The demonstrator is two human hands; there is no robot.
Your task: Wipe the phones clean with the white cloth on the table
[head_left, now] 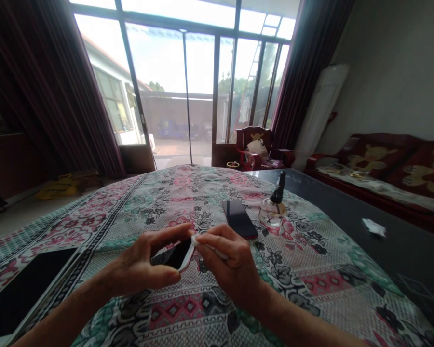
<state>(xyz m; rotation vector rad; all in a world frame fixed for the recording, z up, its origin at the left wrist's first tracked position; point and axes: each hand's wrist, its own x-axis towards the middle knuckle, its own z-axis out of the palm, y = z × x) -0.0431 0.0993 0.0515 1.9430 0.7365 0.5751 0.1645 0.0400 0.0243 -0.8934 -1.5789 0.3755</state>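
Observation:
My left hand [141, 262] grips a phone [174, 254] with a dark screen and a white edge, thumb along the near side and fingers along the far side. Pinched in my right hand [231, 260] is a small white wad [194, 240], which touches the phone's right end; its material is hard to make out. Part of something white also shows under the right fingers. Beyond the right hand lies a second phone [239, 219], black with a reddish edge. Beside it stands a clear round bottle [272, 213] with a tall black top.
A patterned cloth [181, 308] covers the table under my hands. At the left lies a white-framed tablet [29, 284]. On a dark surface [350, 241] at the right is a crumpled white piece [374, 227]. Behind are a red wooden chair [244, 140], a sofa [379, 154] and glass doors.

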